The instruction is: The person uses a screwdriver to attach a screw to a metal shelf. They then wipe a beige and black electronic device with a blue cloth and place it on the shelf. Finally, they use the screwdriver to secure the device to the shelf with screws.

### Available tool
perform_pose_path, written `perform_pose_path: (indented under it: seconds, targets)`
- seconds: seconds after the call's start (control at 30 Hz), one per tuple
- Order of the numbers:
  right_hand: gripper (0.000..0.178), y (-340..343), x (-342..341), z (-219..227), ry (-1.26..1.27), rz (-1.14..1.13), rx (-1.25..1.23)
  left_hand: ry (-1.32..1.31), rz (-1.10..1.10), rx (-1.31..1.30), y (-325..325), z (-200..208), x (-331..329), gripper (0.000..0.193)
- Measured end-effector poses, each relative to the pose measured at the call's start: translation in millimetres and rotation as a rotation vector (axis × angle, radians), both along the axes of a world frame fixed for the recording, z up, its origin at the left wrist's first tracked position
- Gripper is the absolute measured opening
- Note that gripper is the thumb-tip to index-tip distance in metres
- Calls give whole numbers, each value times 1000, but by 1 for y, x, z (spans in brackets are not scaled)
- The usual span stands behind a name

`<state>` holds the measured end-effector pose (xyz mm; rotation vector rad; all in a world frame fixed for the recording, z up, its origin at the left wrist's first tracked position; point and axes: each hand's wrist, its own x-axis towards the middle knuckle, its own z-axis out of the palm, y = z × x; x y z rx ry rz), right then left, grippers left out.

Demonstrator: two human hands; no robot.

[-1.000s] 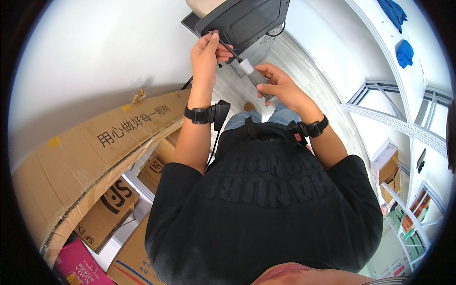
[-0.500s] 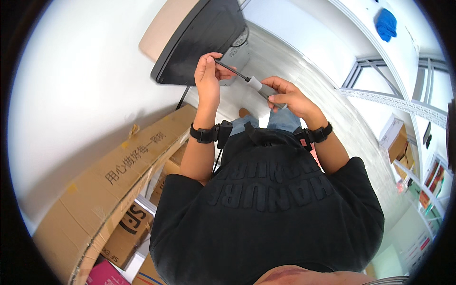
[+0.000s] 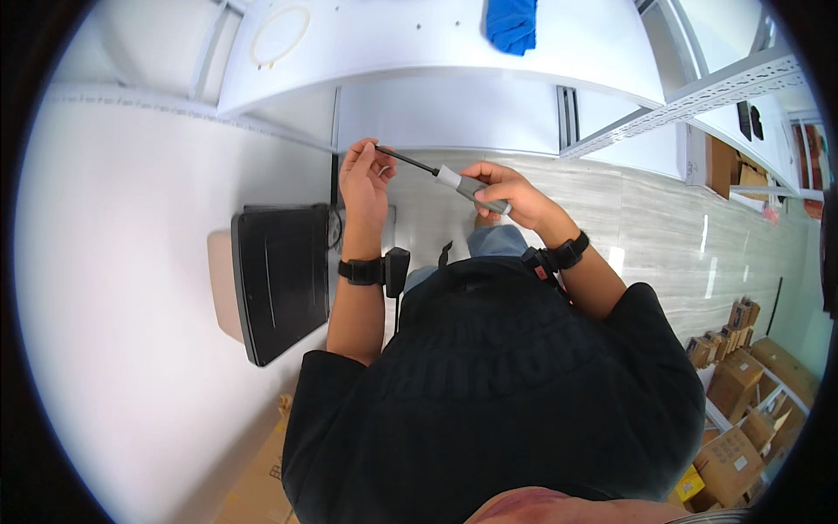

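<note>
Between my two hands, in front of my body, is a screwdriver (image 3: 449, 177) with a grey handle, a pale collar and a dark shaft. My right hand (image 3: 509, 194) is wrapped round the handle. The thumb and fingertips of my left hand (image 3: 365, 175) pinch the far end of the shaft, so the tip is hidden. The shaft slants up to the left, toward my left fingers. On each wrist sits a black strap with a small dark box.
Ahead is a white table (image 3: 393, 44) carrying a blue cloth (image 3: 511, 24) and a pale ring (image 3: 281, 37). A black-topped chair (image 3: 284, 275) stands left against the wall. Cardboard boxes (image 3: 731, 463) fill shelves at lower right; a perforated metal rail (image 3: 690, 100) runs at upper right.
My body has turned rightward: the white table now lies straight ahead, and the black-topped chair has dropped to my left. Both hands still keep the same hold on the screwdriver.
</note>
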<state>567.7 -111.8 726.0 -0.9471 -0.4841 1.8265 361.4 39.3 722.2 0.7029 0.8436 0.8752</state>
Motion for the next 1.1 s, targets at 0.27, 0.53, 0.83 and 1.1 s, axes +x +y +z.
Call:
perform_pose_path:
  seconds: [0.27,0.53,0.83,1.1]
  targets:
    - [38,31,36,-8,-26,-188,-29,5,-247,76,64,3,52,10]
    - [38,89,49,-4,-63,-328,-73,48,-378,119,154,-8,96,11]
    - [40,139,57,11,-152,-482,-170,57,-572,80,231,-20,137,11]
    - [41,148,57,10,-142,-518,-225,89,-346,95,273,-47,135,11]
